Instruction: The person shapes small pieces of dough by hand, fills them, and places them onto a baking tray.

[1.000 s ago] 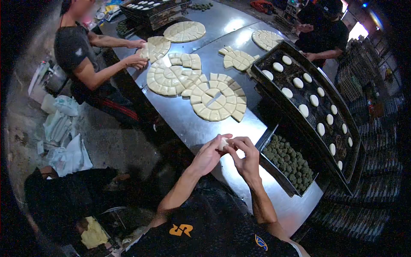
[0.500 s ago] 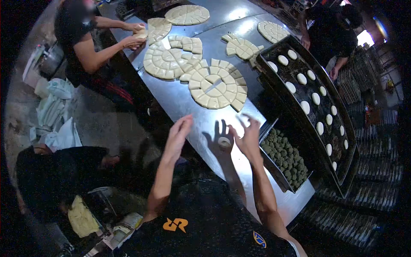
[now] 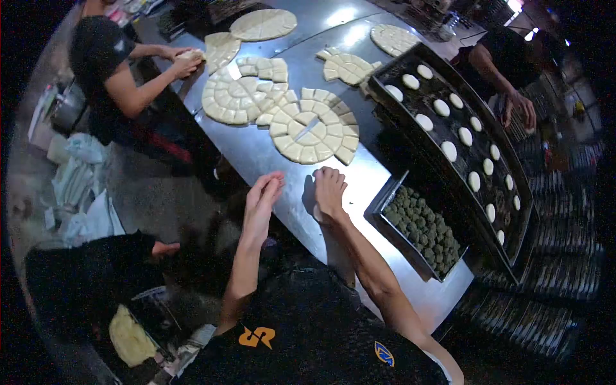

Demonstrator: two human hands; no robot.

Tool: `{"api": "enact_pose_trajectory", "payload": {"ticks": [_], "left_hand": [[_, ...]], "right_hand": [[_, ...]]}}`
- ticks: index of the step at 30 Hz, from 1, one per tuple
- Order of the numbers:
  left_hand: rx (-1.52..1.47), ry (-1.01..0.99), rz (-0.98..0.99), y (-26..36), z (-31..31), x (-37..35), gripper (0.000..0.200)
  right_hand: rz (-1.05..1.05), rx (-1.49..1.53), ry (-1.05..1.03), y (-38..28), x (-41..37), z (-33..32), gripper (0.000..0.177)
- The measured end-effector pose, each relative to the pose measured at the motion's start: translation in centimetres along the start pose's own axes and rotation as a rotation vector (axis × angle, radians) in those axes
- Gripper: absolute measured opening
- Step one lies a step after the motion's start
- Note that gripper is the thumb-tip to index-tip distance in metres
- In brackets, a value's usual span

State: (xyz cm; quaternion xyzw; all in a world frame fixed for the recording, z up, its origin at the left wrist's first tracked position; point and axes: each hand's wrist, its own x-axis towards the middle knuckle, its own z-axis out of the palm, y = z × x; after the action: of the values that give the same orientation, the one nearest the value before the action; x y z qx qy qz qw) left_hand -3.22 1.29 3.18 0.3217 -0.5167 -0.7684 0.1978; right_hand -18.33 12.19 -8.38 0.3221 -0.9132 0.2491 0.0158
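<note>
Steel table (image 3: pixel 375 174), glare at near end. Pale dough piece (image 3: pixel 317 214) there, partly behind right hand (image 3: pixel 330 192), palm down, grip hidden; left hand (image 3: pixel 263 196) empty, fingers loose. Lopsided pressure could split it.

Black shirt (image 3: pixel 308 314) — orange double-R logo (image 3: pixel 247 336), blue emblem (image 3: pixel 384 353) unreadable.

Through my remote feed, the two hands, closed around a small white dough piece (image 3: pixel 317 214) a second ago, are now apart. The piece appears to be on the surface (image 3: pixel 237 142), mostly hidden by the right wrist. The right hand (image 3: pixel 330 190) now shows its back; the left hand (image 3: pixel 260 197) hovers, fingers extended. A co-worker's hands (image 3: pixel 183 62) have drawn off a cut dough disc (image 3: pixel 222 49), holding pale dough (image 3: pixel 192 56).
</note>
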Motion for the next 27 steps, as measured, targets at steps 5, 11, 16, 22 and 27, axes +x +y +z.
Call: {"api": "enact_pose_trajectory", "payload": {"ticks": [5,11,16,22,27], "left_hand": [[0.035,-0.112,0.088,0.5,1.6,-0.2,0.032],[-0.027,-0.128,-0.054,-2.4,1.6,-0.4,0.030],[0.031,-0.105,-0.072,-2.9,0.8,-0.4,0.030],[0.026,-0.046,-0.086,-2.2,0.0,-0.8,0.030],[0.076,0.009,-0.095,-2.2,0.5,-1.2,0.032]], "right_hand": [[-0.124,0.185,-0.557,3.8,-1.1,-4.2,0.035],[-0.123,0.488,-0.423,4.1,-7.0,-9.2,0.029],[0.193,0.685,-0.069,9.5,-8.2,-22.0,0.031],[0.427,0.153,0.786,25.4,-9.2,-36.5,0.028],[0.565,-0.257,0.993,38.6,-6.9,-41.8,0.024]]}}
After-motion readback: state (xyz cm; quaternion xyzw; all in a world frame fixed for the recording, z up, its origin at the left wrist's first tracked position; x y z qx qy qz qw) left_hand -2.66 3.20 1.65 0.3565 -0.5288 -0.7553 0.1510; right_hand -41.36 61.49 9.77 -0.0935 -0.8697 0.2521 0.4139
